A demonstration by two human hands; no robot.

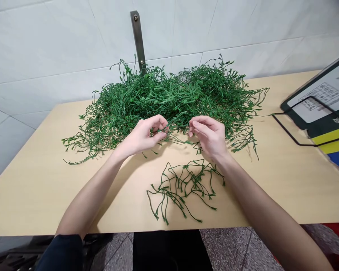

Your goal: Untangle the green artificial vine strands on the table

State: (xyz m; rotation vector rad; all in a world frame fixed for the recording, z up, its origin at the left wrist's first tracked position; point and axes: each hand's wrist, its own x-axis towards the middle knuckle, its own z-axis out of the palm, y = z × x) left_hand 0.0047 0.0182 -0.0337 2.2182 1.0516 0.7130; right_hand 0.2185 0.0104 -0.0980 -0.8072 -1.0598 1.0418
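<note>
A large tangled pile of green plastic stems (pixel 158 94) lies across the back of the light wooden table. At its front edge, my left hand (pixel 151 133) is closed with a green stem between thumb and fingers. Just to the right, my right hand (pixel 207 133) is curled, thumb against the fingers; what it pinches, if anything, is too small to make out. Thin stems stretch through the gap between both hands. Nearer to me, a small loose group of separate green stems (pixel 183 188) lies on the table (pixel 121 203).
A metal bracket (pixel 138 41) stands against the tiled wall behind the pile. At the right, a printed box or bag (pixel 313 94) with a black angular wire frame (pixel 296 143) rests on the table. The table's front edge runs below the loose stems.
</note>
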